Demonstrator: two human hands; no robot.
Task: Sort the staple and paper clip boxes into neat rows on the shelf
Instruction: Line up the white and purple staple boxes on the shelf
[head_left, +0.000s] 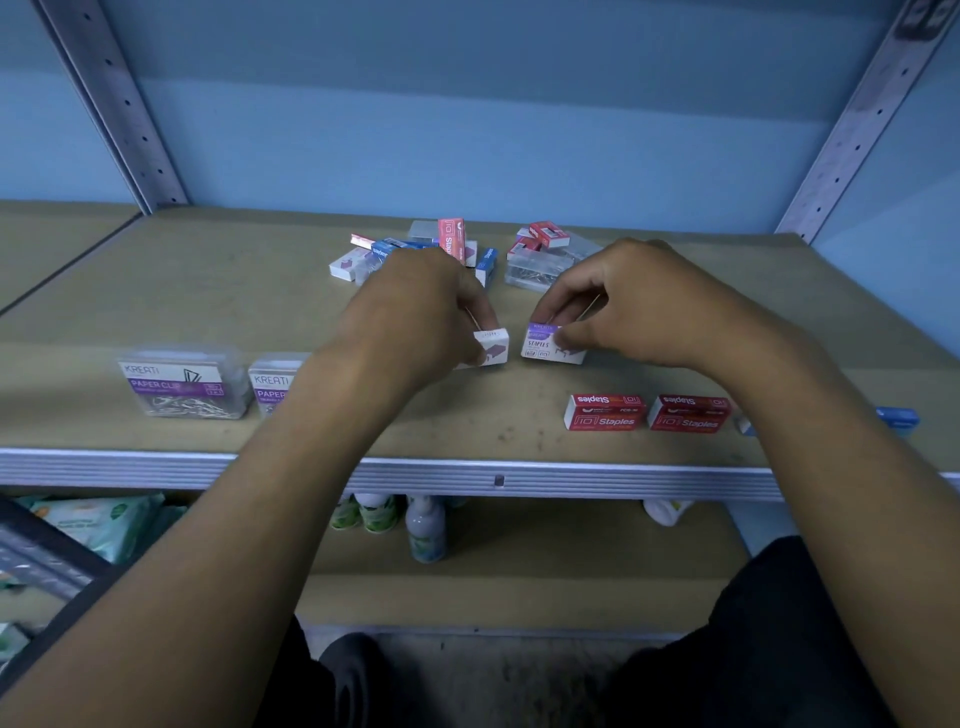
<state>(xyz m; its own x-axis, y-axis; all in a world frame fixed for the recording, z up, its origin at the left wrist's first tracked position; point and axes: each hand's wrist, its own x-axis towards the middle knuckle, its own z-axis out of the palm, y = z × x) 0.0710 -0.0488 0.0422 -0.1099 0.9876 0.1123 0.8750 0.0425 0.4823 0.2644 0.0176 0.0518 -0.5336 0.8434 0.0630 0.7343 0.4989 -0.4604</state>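
Observation:
My left hand pinches a small white and purple staple box at the middle of the shelf. My right hand pinches a second white and purple staple box just to its right. The two boxes sit close together, a small gap between them. Along the front edge stand two clear paper clip boxes at the left and two red staple boxes at the right. A blue box shows past my right forearm. A loose pile of mixed boxes lies behind my hands.
The brown shelf board has a grey metal front rail and slotted uprights at both back corners. Clear paper clip boxes lie at the back right. Bottles and packets stand on the shelf below.

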